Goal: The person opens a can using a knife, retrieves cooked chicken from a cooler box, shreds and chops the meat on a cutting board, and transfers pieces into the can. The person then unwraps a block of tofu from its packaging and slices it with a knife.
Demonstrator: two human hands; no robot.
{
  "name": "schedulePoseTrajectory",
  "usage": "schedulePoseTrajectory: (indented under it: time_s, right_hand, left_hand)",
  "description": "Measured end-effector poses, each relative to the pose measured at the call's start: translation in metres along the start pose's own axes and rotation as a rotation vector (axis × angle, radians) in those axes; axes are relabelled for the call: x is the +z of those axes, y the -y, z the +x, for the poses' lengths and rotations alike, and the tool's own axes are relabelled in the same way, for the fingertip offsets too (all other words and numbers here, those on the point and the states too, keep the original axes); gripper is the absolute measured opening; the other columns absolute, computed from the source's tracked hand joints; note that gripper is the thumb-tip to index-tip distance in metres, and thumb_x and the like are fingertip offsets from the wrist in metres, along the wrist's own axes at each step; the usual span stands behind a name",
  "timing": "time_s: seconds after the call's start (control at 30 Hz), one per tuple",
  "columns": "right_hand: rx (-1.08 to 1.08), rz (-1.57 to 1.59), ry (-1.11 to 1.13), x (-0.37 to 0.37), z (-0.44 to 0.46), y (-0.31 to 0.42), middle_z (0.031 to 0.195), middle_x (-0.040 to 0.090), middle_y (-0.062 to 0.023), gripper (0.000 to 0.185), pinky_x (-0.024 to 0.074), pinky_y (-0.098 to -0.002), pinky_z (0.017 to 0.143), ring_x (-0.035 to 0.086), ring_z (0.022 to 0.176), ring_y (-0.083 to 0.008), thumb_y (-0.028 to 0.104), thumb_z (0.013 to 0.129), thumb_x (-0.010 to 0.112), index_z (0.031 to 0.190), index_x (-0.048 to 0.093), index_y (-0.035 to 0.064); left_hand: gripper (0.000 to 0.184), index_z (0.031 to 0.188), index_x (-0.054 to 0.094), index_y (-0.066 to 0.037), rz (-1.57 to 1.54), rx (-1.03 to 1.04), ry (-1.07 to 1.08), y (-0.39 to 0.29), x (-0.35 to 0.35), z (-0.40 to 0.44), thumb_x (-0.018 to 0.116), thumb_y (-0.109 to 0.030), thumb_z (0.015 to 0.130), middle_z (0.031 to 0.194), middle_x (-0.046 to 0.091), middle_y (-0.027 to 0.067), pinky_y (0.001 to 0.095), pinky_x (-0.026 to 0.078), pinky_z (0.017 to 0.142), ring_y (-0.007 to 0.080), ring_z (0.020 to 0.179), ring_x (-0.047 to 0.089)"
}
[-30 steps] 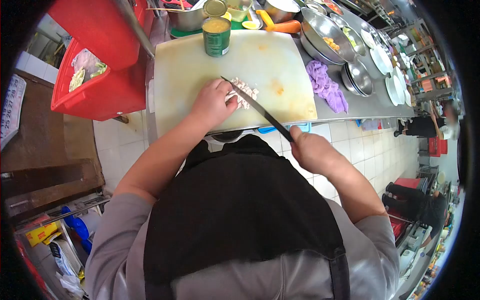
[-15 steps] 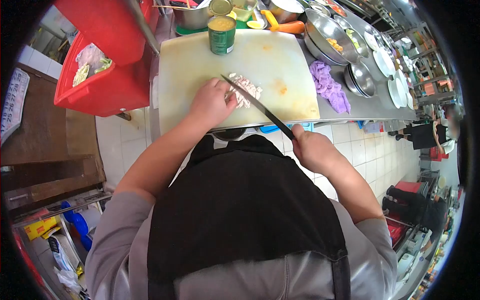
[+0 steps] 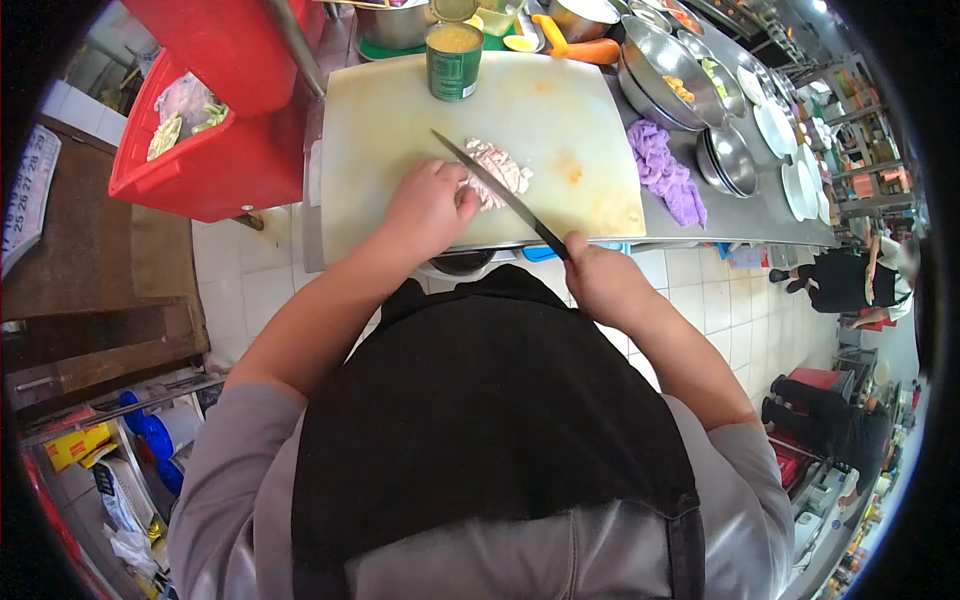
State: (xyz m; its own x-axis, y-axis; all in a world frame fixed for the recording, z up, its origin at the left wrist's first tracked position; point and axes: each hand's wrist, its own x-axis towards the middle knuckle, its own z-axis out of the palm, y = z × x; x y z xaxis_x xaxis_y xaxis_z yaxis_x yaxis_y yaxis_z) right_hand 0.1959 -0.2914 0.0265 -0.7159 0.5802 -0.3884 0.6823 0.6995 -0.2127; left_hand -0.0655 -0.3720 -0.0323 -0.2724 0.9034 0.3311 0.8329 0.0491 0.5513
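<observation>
My right hand is wrapped round the handle of a long kitchen knife. The blade slants up and left across a small pile of pale, pinkish chopped meat on the white cutting board. At the pile's left edge, my left hand rests with its fingers curled together against the meat, close to the blade. Its fingertips are partly hidden. Behind the pile, an opened green can with yellowish contents stands on the board, its lid bent up.
A purple cloth lies right of the board, beside stacked metal bowls and white plates. An orange-handled peeler and carrot lie behind. To the left is a red bin with vegetable scraps. Two people are far right.
The knife and my right hand have shifted slightly left and up. My left hand stays at the pile. The view has moved a little.
</observation>
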Motion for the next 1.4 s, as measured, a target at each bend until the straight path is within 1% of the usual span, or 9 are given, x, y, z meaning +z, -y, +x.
schedulePoseTrajectory:
  time_s: [0.3,0.43,0.53,0.73,0.83,1.03,1.13,1.23,1.4]
  right_hand:
    - [0.037,0.015,0.148,0.016,0.006,0.002,0.084,0.068,-0.0264,0.015,0.0527,-0.0552,0.073,0.068,0.081,-0.0447,0.011,0.096,0.047,0.106,0.050,0.0007]
    - [-0.067,-0.009,-0.019,-0.002,0.001,0.005,0.082,0.068,-0.0263,0.016,0.0515,-0.0562,0.072,0.067,0.080,-0.0457,0.012,0.096,0.049,0.107,0.050,0.0009]
    - [-0.055,-0.001,-0.002,-0.024,-0.018,0.002,0.086,0.068,-0.0248,0.016,0.0507,-0.0550,0.074,0.066,0.083,-0.0453,0.014,0.098,0.049,0.108,0.049,0.0017]
    - [-0.030,0.012,0.012,-0.040,-0.023,-0.004,0.087,0.067,-0.0248,0.017,0.0498,-0.0555,0.075,0.065,0.084,-0.0456,0.015,0.098,0.051,0.108,0.048,0.0018]
    - [-0.017,0.026,-0.001,-0.045,-0.024,-0.001,0.084,0.067,-0.0253,0.019,0.0497,-0.0560,0.074,0.065,0.083,-0.0461,0.015,0.098,0.052,0.109,0.046,0.0016]
    - [-0.008,0.052,-0.034,-0.045,-0.023,-0.003,0.083,0.066,-0.0264,0.020,0.0496,-0.0567,0.073,0.065,0.082,-0.0463,0.015,0.097,0.053,0.109,0.045,0.0014]
    - [-0.005,0.081,-0.053,-0.044,-0.025,-0.002,0.083,0.066,-0.0269,0.020,0.0495,-0.0567,0.073,0.065,0.082,-0.0467,0.015,0.097,0.054,0.108,0.045,0.0012]
    - [-0.002,0.115,-0.066,-0.041,-0.026,-0.007,0.083,0.066,-0.0272,0.020,0.0493,-0.0567,0.073,0.065,0.083,-0.0471,0.015,0.096,0.055,0.108,0.046,0.0012]
    - [0.006,0.144,-0.029,-0.040,-0.031,-0.009,0.083,0.066,-0.0271,0.021,0.0486,-0.0572,0.073,0.064,0.083,-0.0470,0.015,0.096,0.055,0.109,0.047,0.0011]
  left_hand:
    - [0.016,0.094,0.067,-0.002,0.045,0.054,0.050,0.008,0.000,-0.005,0.068,-0.014,0.084,0.093,0.066,0.0162,0.0458,0.053,0.080,0.0370,0.089,0.064]
    - [0.018,0.096,0.067,-0.002,0.063,0.075,0.006,0.007,-0.004,-0.008,0.069,-0.015,0.084,0.095,0.067,0.0162,0.0455,0.053,0.081,0.0371,0.090,0.065]
    - [0.021,0.098,0.068,-0.002,0.085,-0.138,0.052,-0.001,-0.017,-0.009,0.071,-0.016,0.083,0.098,0.067,0.0163,0.0445,0.053,0.081,0.0362,0.092,0.066]
    - [0.024,0.100,0.069,-0.001,-0.015,-0.228,-0.036,0.013,-0.022,-0.001,0.073,-0.017,0.083,0.100,0.068,0.0165,0.0424,0.054,0.082,0.0341,0.093,0.067]
    - [0.024,0.101,0.071,-0.003,0.013,-0.096,-0.061,0.024,-0.020,0.004,0.074,-0.018,0.084,0.099,0.068,0.0163,0.0422,0.053,0.083,0.0338,0.093,0.066]
    - [0.021,0.099,0.073,-0.004,0.066,-0.086,0.150,0.023,-0.011,0.021,0.073,-0.019,0.084,0.096,0.067,0.0151,0.0424,0.053,0.084,0.0339,0.093,0.065]
    - [0.016,0.095,0.072,-0.004,0.119,-0.020,0.120,0.024,-0.010,0.021,0.070,-0.015,0.084,0.095,0.067,0.0158,0.0431,0.053,0.084,0.0347,0.092,0.065]
    - [0.011,0.091,0.071,-0.004,-0.010,-0.159,0.092,0.024,-0.013,0.022,0.065,-0.011,0.084,0.094,0.067,0.0147,0.0465,0.052,0.083,0.0356,0.091,0.065]
    - [0.012,0.092,0.070,-0.004,0.088,-0.014,0.175,0.029,-0.021,0.023,0.062,-0.009,0.084,0.095,0.067,0.0168,0.0475,0.053,0.083,0.0368,0.092,0.066]
